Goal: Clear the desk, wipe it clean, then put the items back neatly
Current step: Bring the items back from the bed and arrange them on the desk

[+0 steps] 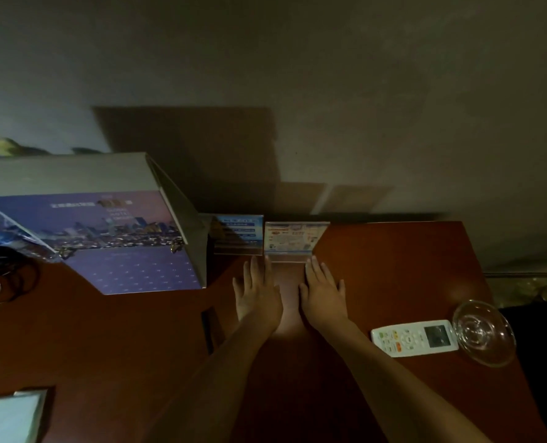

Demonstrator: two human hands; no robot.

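Now flat on desk [393, 266], left hand [257, 292] and right hand [325, 294], fingers straight, gripping nothing, fingertips at card stand [293, 239] by wall [329, 91]. Rightward bare wood, then remote [414, 337] touching glass dish [483, 332] at edge. Leftward box [106, 238], second stand [238, 233].

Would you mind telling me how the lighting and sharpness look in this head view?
Head view: dim overall; a bright patch on the reddish-brown wooden desk between the left hand and right hand; the box casts a hard wall shadow; print on the clear acrylic sign holder is unreadably blurred.
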